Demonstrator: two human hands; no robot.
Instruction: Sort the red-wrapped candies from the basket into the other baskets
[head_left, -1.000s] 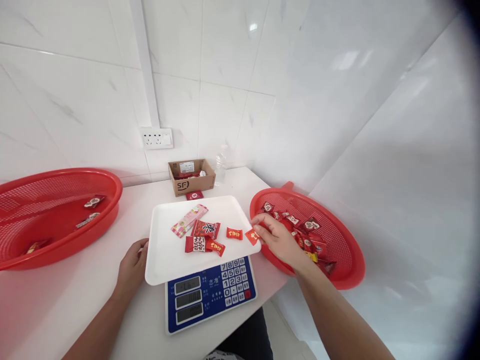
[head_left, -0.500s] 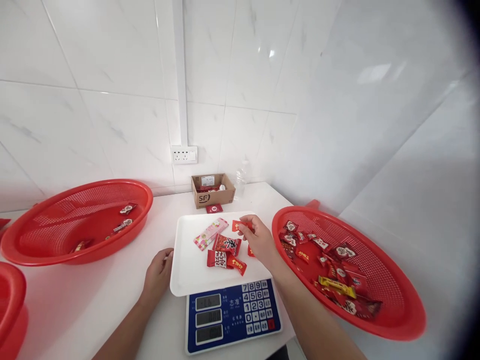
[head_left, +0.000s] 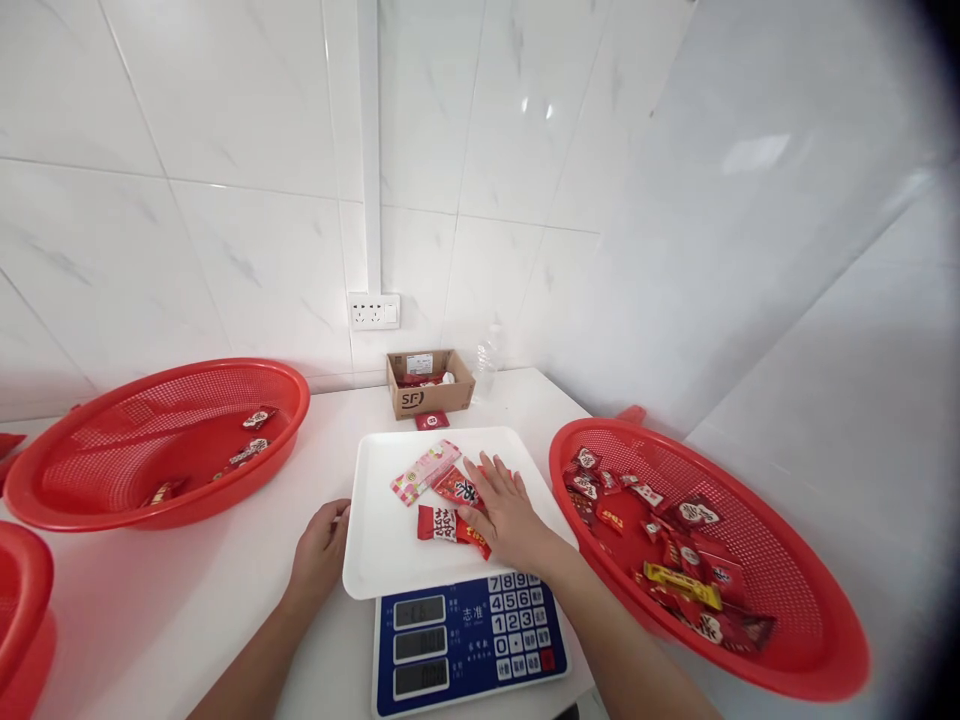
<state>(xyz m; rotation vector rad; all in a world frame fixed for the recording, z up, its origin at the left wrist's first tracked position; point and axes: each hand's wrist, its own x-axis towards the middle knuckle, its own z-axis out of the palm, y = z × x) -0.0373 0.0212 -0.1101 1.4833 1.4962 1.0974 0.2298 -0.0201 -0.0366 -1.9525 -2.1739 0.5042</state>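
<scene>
My right hand (head_left: 514, 525) is spread palm down over the right side of the white weighing pan (head_left: 375, 560), its fingers apart. Under and beside it lie a red packet with dark lettering (head_left: 451, 488), a red-and-white candy packet (head_left: 439, 522) and a small red candy (head_left: 474, 540), partly covered. Farther left on the pan is a pink checked packet (head_left: 426, 470). My left hand (head_left: 322, 548) rests on the table, loosely closed, against the pan's left edge; its fingertips are hidden. Below the pan shows the scale's blue panel (head_left: 469, 615) with keys and displays.
A red basket (head_left: 817, 660) with many wrapped sweets stands at right. Another red basket (head_left: 45, 500) at left holds several sweets, with a third rim (head_left: 37, 580) below it. Behind the pan are a cardboard box (head_left: 431, 400), a red packet (head_left: 432, 421) and a clear bottle (head_left: 487, 362).
My right hand has let go of the small red packet it pinched and moved down over the sweets, fingers spread. My left hand stays beside the pan. The view has shifted slightly.
</scene>
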